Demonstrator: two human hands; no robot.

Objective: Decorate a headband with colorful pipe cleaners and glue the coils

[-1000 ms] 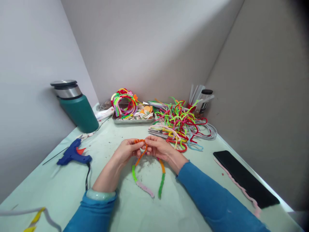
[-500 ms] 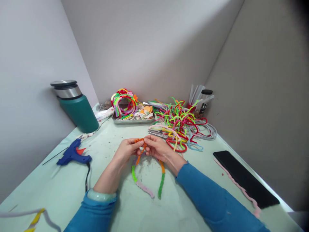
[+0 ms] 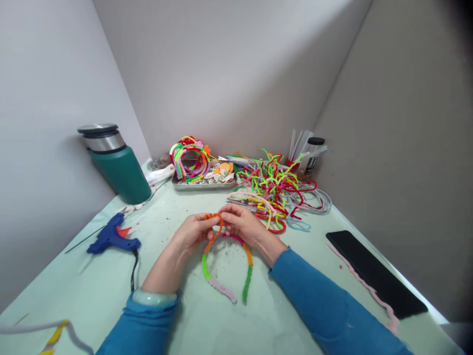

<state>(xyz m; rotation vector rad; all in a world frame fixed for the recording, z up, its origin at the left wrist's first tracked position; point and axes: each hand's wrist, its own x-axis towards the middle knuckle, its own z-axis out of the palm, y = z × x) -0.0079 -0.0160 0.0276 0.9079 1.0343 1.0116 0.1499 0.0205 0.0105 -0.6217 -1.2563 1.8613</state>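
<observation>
Between the fingertips of both hands is an orange pipe cleaner (image 3: 213,215), bent into small loops at the top, with a loose end hanging down. My left hand (image 3: 194,230) pinches its left side, and my right hand (image 3: 242,223) pinches it close by on the right. Just below them on the table lies a headband (image 3: 248,276) wrapped in bands of green, orange, pink, lime and lilac. Its upper arc is partly covered by the hands and the hanging orange end.
A blue glue gun (image 3: 113,235) and a green bottle (image 3: 121,167) stand left. Behind are a metal tray (image 3: 205,186) with wrapped headbands (image 3: 189,160), a heap of pipe cleaners (image 3: 273,180) and scissors (image 3: 242,202). A black phone (image 3: 373,271) lies right, beside a pink strip (image 3: 364,286).
Both hands have shifted slightly, and more of the headband's pink upper arc shows beneath them. The orange pipe cleaner stays pinched between them.
</observation>
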